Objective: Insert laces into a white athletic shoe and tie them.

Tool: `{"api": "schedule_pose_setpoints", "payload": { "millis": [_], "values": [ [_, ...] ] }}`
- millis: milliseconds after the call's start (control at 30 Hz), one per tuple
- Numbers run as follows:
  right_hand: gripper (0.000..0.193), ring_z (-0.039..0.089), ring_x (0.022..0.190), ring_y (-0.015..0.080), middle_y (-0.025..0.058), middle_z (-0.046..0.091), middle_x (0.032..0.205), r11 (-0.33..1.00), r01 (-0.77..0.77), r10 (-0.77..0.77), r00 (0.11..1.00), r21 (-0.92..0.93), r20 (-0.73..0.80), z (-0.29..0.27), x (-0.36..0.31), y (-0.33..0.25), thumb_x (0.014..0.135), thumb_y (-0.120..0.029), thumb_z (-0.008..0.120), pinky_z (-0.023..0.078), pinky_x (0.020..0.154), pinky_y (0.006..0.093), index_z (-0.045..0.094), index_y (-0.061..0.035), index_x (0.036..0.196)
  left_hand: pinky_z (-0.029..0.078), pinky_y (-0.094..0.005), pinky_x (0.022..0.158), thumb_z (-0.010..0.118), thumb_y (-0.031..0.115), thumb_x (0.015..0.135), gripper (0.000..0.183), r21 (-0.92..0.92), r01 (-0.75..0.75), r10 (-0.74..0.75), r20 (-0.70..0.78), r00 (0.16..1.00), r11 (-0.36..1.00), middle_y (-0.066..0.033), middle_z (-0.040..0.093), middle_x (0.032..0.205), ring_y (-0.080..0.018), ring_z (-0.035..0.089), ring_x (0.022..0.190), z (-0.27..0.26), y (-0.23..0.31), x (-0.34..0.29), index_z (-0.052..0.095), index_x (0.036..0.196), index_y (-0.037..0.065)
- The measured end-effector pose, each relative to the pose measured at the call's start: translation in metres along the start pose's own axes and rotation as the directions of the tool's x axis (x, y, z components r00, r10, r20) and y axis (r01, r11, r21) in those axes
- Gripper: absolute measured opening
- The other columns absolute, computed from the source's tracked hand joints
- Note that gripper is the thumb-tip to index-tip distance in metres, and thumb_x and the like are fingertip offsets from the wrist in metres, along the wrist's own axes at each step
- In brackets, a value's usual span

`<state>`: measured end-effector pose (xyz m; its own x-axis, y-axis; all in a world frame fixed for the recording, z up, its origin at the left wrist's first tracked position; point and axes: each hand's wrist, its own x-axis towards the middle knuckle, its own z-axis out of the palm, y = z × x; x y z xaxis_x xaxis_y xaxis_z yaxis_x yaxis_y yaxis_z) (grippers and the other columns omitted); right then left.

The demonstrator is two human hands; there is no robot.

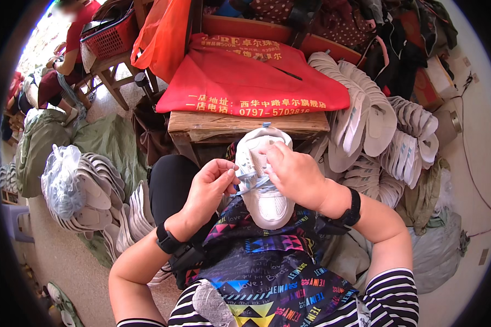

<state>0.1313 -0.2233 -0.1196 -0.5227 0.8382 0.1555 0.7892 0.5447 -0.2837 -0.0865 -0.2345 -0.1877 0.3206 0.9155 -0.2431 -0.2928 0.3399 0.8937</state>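
White shoe (pixel 268 201) positioned over patterned apron (pixel 278 267), heel nearest wooden bench (pixel 213 128); light blue lace (pixel 247 185) pinched in left grip (pixel 211 182); right grip (pixel 295 175) curled over shoe, whether lace is clenched there can't be told; bench partly covered by red cloth (pixel 251 79); pale shoe stack (pixel 381 128) set alongside

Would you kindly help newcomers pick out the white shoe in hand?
Find the brown wooden table under the red cloth. At its near edge, between left hand and right hand, is the blue-laced white shoe: single, unlike the stacked pale shoe uppers.
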Motion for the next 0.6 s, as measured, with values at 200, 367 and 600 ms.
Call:
{"api": "schedule_pose_setpoints", "payload": {
  "millis": [200,367,600],
  "values": [
    [0.031,0.067,0.081,0.0329,0.0170,0.062,0.105,0.961,0.017,0.048,0.973,-0.278,0.224,0.007,0.011,-0.014,0.086,-0.005,0.058,0.055,0.063,0.0414,0.054,-0.0024,0.116,0.052,-0.0229,0.070,0.060,0.008,0.097,0.011,-0.008,0.036,-0.035,0.071,0.997,0.999,-0.0055,0.067,0.087,-0.0092,0.063,0.075,0.005,0.008,-0.006,0.058,0.105,0.002],
    [0.024,0.066,0.083,0.0358,0.0175,0.062,0.099,0.959,0.099,-0.060,0.987,0.267,-0.152,0.010,0.040,0.014,0.087,-0.005,0.057,0.054,0.070,0.0433,0.054,0.0002,0.111,0.046,-0.0210,0.066,0.065,0.003,0.091,0.005,0.318,-0.178,0.166,0.065,0.984,0.931,-0.0008,0.062,0.081,-0.0075,0.057,0.072,0.011,0.001,-0.002,0.060,0.092,0.002],
    [0.014,0.061,0.085,0.0340,0.0140,0.060,0.094,0.972,0.122,-0.064,0.959,0.200,-0.274,-0.061,0.083,-0.017,0.084,-0.004,0.060,0.051,0.075,0.0393,0.059,-0.0042,0.098,0.044,-0.0352,0.066,0.071,0.005,0.075,0.011,0.661,-0.454,0.494,0.142,0.858,0.598,-0.0060,0.057,0.075,-0.0219,0.057,0.073,0.031,0.013,0.011,0.061,0.080,0.006]
  ]
}}
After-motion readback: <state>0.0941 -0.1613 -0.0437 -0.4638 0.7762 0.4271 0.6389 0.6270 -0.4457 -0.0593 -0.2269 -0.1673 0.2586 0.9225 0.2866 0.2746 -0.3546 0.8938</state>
